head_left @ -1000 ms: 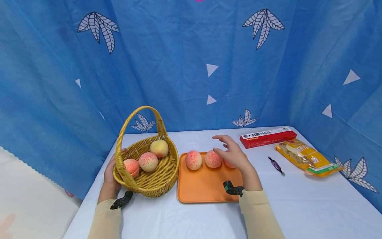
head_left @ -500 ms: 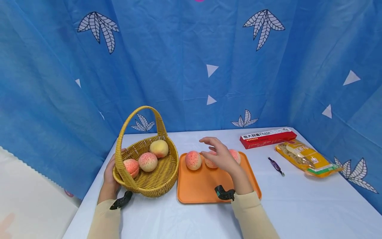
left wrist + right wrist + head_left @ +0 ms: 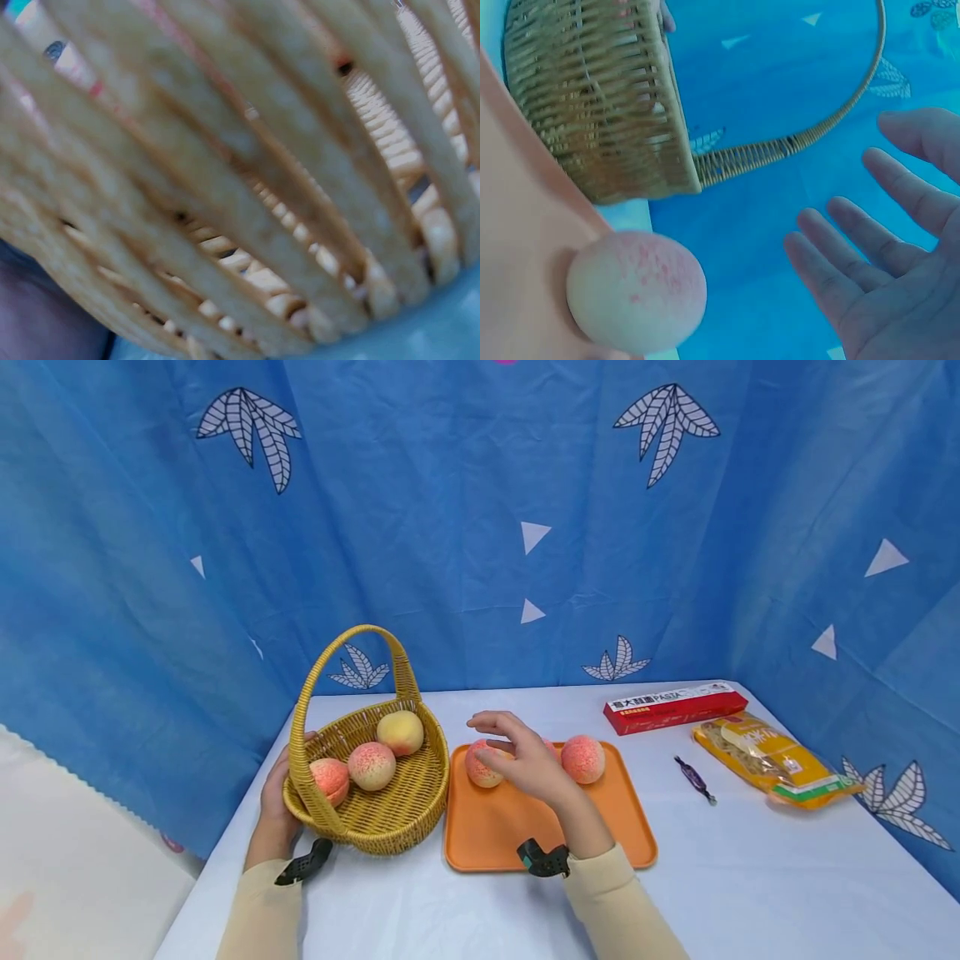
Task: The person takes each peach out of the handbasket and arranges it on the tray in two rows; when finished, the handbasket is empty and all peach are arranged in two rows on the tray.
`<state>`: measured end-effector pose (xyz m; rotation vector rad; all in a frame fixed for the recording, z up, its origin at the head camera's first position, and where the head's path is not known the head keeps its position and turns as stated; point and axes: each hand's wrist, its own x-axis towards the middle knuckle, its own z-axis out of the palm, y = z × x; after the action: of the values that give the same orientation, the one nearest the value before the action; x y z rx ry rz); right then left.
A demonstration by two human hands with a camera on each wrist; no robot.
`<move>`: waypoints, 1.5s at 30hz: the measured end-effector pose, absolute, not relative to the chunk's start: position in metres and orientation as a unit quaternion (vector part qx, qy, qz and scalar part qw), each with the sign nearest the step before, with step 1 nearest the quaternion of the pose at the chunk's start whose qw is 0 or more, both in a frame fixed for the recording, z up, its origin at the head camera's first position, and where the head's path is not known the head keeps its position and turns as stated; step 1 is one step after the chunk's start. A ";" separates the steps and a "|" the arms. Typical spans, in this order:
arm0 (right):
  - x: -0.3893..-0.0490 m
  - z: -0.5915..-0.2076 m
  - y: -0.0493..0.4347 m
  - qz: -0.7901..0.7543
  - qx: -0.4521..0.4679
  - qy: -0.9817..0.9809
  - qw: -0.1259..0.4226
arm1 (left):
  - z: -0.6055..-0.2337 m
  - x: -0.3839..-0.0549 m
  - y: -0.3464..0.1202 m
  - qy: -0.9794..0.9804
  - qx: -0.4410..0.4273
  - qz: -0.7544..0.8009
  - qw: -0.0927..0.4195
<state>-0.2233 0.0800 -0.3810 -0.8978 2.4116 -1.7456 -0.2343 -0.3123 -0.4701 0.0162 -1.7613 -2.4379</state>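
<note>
A wicker basket (image 3: 390,827) with a tall handle stands on the left, holding three peaches, among them a yellowish peach (image 3: 401,732) at the back. My left hand (image 3: 276,793) grips its left side; the basket's weave fills the left wrist view, and most of the fingers are hidden. Over an orange tray (image 3: 487,843) hovers my right hand (image 3: 528,764), empty, fingers spread and slightly bent. Below it sits the leftmost peach (image 3: 480,775), partly covered; the right wrist view shows a peach (image 3: 636,292) apart from the fingers. Another peach (image 3: 583,760) lies uncovered at the tray's right.
A red pasta box (image 3: 675,707) lies at the back right of the white table (image 3: 750,877). In front of it are a yellow pasta bag (image 3: 780,760) and a small wrapped candy (image 3: 695,779). A blue curtain (image 3: 450,527) hangs behind.
My right hand has moved left across the tray, from the right-hand peaches to the leftmost one, uncovering the rightmost. The left hand and the basket stay in place.
</note>
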 end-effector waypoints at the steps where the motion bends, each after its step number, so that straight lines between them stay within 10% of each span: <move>1: -0.223 -0.381 0.078 -0.565 -0.290 0.773 0.019 | -0.470 -0.234 -0.312 -0.585 0.005 -0.808 0.069; 45: -0.248 -0.386 -0.019 -0.388 -0.333 0.854 0.097 | -0.471 -0.233 -0.311 -0.591 0.014 -0.804 0.068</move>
<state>-0.2481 -0.0188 -0.3858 -0.9873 2.5284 -1.1502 -0.2335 -0.3112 -0.4706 0.0431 -1.7786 -2.4214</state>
